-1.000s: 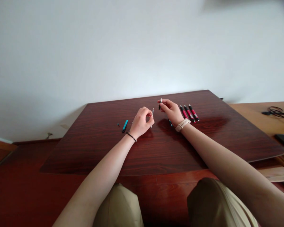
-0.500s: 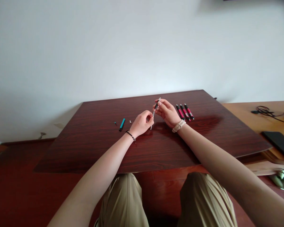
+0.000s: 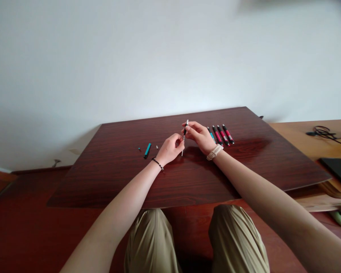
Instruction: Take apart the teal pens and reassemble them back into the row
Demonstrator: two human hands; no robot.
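Observation:
My left hand [image 3: 172, 148] pinches a thin white pen refill [image 3: 182, 153], held nearly upright above the table. My right hand [image 3: 199, 135] grips a black pen part with a silver tip [image 3: 186, 125] directly over the refill's upper end. The two pieces are lined up and appear to meet; how far the refill sits inside, I cannot tell. Left of my left hand lie a teal pen barrel with a black end [image 3: 147, 150], a small white piece [image 3: 157, 147] and a tiny teal piece [image 3: 139, 149].
Beside my right hand lie several pens: a teal one [image 3: 210, 133] and pink-and-black ones [image 3: 223, 134]. The dark wooden table [image 3: 125, 182] adjoins a lighter one [image 3: 301, 148] with a black cable [image 3: 324, 132] and a flat black object [image 3: 337, 170].
My right hand has moved slightly left and brought the black part into line over the refill. The teal pen beside the pink ones has come into sight. My left hand keeps its pinch.

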